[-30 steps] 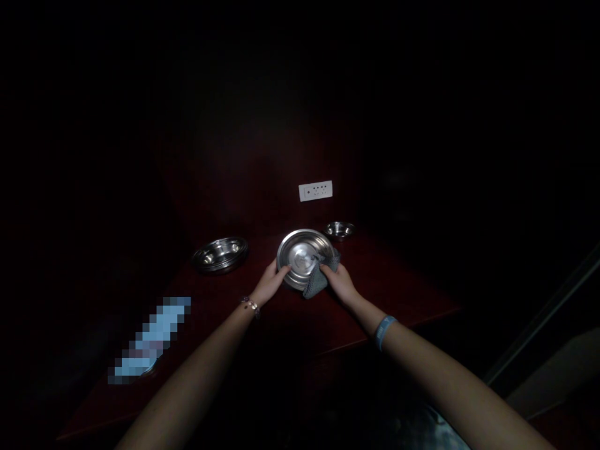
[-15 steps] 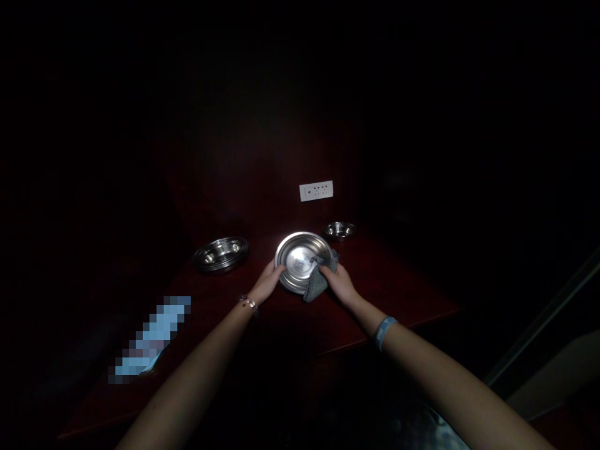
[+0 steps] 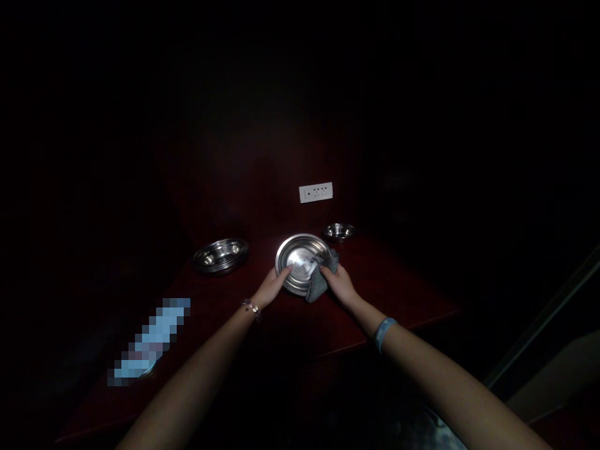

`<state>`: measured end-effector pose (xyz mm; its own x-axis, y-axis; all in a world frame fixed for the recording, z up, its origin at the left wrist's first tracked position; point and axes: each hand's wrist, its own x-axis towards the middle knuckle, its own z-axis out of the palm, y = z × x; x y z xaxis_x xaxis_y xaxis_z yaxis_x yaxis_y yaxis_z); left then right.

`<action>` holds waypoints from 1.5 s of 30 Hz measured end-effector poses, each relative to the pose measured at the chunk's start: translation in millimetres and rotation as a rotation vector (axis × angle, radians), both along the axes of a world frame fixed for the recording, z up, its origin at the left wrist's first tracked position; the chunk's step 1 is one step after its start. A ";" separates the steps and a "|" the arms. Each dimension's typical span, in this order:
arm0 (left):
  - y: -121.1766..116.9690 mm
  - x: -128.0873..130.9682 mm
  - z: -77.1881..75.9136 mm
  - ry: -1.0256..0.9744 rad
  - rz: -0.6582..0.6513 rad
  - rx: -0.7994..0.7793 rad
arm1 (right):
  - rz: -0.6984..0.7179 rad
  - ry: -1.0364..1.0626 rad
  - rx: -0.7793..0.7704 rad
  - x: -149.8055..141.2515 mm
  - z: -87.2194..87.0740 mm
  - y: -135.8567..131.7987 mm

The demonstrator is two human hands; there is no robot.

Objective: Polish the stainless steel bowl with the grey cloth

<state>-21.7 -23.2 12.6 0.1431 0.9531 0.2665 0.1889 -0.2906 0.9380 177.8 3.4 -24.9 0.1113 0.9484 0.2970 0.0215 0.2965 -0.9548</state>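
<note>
A shiny round steel bowl [image 3: 291,250] is held up over the dark red table, tilted so its inside faces me. My left hand [image 3: 270,287] grips its lower left rim, thumb over the inner wall and the other fingers hidden behind. A grey cloth [image 3: 317,286] hangs over the right side of the bowl. My right hand [image 3: 340,283] is closed on that cloth and pinches the bowl's rim through it, thumb inside; the fingers underneath are out of sight.
To the left stands a stack of steel bowls [image 3: 220,255]. A smaller steel bowl [image 3: 339,232] sits at the back right. A white socket panel [image 3: 315,192] is on the rear wall. A blurred-out bluish object [image 3: 157,340] lies on the red table [image 3: 389,281] at left.
My left hand has shifted slightly, its thumb now farther in over the bowl's lower left side. The bowl has turned a little; my right hand keeps its hold on the cloth.
</note>
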 end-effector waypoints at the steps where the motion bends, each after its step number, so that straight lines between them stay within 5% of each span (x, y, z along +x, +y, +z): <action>1: 1.1 1.2 -2.7 0.010 -0.013 0.011 | 0.000 0.009 0.003 0.1 -0.6 0.6; 15: 0.0 6.2 -7.8 0.109 -0.207 0.099 | 0.036 0.101 0.001 -1.4 -2.9 2.4; 45: 8.5 0.7 -15.8 0.129 -0.194 0.025 | 0.101 0.077 0.003 -1.6 0.6 -2.6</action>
<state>-21.0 -14.7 -3.2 0.3574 0.8979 0.2572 0.2453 -0.3559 0.9018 176.2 0.8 -24.3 0.0375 0.9551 0.2938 -0.0818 0.2959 -0.9517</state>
